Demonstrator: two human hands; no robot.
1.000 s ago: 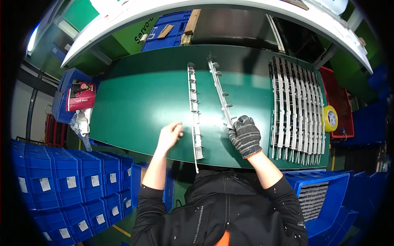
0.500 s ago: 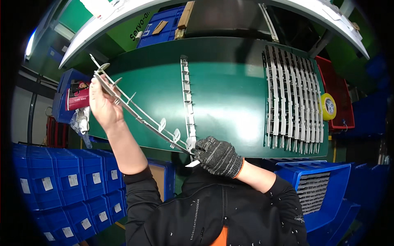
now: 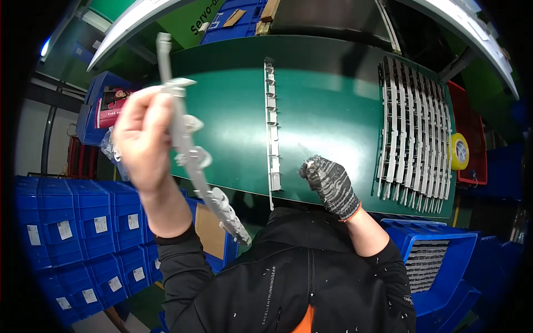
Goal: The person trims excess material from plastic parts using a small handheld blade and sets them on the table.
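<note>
Raised since half a second ago, the bare left hand (image 3: 145, 139) is gripping a grey strip (image 3: 191, 150) with fingers clamped, holding it above the worktop's (image 3: 327, 105) left edge; the gloved right hand (image 3: 330, 186), fingers curled together, is resting beside another strip (image 3: 272, 127)

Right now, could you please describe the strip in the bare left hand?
The strip is a long, narrow, pale grey part, plastic by its look, with rounded tabs along one side. The left hand grips its upper half and holds it in the air, tilted, top end up, lower end by the dark jacket. It touches nothing else.
</note>
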